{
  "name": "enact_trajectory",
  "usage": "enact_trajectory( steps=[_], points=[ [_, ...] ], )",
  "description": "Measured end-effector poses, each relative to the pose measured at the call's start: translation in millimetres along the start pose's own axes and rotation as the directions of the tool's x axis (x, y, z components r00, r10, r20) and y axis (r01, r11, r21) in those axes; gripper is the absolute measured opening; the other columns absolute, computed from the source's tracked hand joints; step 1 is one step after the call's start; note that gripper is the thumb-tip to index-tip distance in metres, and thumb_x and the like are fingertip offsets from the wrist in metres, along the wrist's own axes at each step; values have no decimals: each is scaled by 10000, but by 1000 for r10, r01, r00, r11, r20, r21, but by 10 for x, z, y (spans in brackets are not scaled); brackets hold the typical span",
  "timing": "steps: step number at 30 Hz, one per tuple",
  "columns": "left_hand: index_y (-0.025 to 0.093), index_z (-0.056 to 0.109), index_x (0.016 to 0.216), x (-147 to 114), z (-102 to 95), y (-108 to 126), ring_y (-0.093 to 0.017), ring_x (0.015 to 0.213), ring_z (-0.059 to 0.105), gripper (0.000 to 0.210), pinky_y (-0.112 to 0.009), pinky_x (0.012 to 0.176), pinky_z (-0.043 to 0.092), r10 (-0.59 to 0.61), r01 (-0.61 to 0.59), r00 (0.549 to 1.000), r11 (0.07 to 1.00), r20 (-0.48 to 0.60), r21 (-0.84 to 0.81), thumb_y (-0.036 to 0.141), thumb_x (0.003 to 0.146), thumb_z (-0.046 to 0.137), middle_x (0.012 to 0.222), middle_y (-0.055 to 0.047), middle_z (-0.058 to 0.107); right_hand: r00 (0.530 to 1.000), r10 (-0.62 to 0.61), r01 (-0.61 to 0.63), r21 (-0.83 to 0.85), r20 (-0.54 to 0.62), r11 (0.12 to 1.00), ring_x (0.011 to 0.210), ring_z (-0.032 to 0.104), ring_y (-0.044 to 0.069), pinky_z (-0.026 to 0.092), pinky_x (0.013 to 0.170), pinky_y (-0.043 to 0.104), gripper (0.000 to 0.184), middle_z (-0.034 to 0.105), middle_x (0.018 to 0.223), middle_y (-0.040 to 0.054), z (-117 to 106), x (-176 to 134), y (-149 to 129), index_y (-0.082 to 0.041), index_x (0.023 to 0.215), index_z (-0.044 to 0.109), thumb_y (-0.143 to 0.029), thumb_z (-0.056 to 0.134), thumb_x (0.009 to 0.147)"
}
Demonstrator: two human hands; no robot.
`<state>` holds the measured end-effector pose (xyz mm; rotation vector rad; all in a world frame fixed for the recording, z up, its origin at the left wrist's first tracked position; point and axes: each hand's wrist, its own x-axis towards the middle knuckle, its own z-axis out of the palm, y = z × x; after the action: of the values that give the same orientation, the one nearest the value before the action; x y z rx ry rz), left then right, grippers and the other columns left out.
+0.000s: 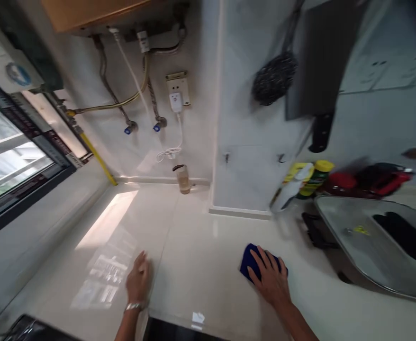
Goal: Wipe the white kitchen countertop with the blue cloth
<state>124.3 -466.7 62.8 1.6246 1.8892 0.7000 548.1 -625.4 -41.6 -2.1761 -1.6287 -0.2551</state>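
On the white countertop (194,255), my right hand (270,279) presses down on a folded dark blue cloth (248,259), fingers spread over its top. Part of the cloth is hidden beneath the palm. My left hand (138,279) wears a silvery band at the wrist and hovers over or rests on the counter farther left. Its fingers are loosely bent and somewhat blurred, with no object seen in them.
A clear cup (183,180) with pale liquid stands by the back wall. At right are a white spray bottle (291,189), a yellow-capped can (321,173) and a large lidded pan (357,251). A cleaver (318,66) and a wire scrubber (275,78) hang above.
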Motion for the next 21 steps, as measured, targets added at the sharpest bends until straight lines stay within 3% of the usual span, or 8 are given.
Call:
enact_trajectory(
  steps=[3,6,9,11,15,17,19,21],
  points=[
    [144,515,1396,-172,-110,-385,-324,1506,233,607,-572,1213,172,161,-134,983,957,-86,256,457,922,300,1527,-168,456,985,107,-110,-14,-138,994,1397,346,321,202,1174,571,668,378,1541,163,33,122,198,-156,1474,383,-578,332,959],
    [224,499,1432,-307,-82,-631,-440,1503,144,655,-754,1126,82,18,62,982,910,-188,409,563,921,268,1616,-166,297,971,123,-128,-10,-204,992,1338,412,313,253,1155,539,624,493,1420,184,92,262,367,-128,1415,448,-550,374,961],
    [293,434,1480,-357,31,-546,-516,1469,134,725,-820,1061,80,-148,243,956,884,-254,400,664,896,216,1637,-127,247,960,159,-171,-36,-231,985,1212,503,301,279,1125,529,535,556,1325,189,157,523,482,-124,1318,545,-497,388,969],
    [278,400,1501,-346,111,-398,-543,1457,109,785,-824,1060,51,-203,315,931,865,-303,390,706,876,194,1637,-133,237,929,261,-287,-64,-263,956,1189,505,329,279,1100,561,547,554,1315,216,223,741,478,-103,1311,554,-485,364,969],
    [243,402,1502,-305,207,-249,-552,1450,119,829,-803,1079,36,-223,366,909,832,-353,416,717,867,160,1629,-157,242,870,407,-450,-110,-279,886,1313,388,427,233,1078,653,646,447,1411,308,457,1020,106,-14,1410,443,-457,277,971],
    [239,407,1500,-297,227,-277,-550,1447,135,823,-800,1077,57,-221,371,907,820,-357,435,703,874,143,1625,-165,251,927,320,-345,-112,-197,932,1382,312,438,200,1100,663,662,377,1477,318,585,1034,-271,10,1446,391,-432,269,968],
    [235,402,1504,-293,240,-331,-545,1448,139,819,-796,1074,76,-220,382,903,802,-368,458,689,881,127,1625,-170,250,988,126,-133,-79,-86,988,1430,267,408,169,1142,637,656,344,1526,285,680,1023,-723,-10,1472,370,-418,307,962],
    [236,400,1506,-286,252,-383,-532,1453,142,812,-786,1076,94,-216,393,899,782,-380,484,677,886,115,1629,-167,247,996,-91,91,-16,0,996,1461,240,367,136,1183,600,660,338,1556,237,744,1071,-1182,-53,1496,358,-433,362,957]
  ],
)
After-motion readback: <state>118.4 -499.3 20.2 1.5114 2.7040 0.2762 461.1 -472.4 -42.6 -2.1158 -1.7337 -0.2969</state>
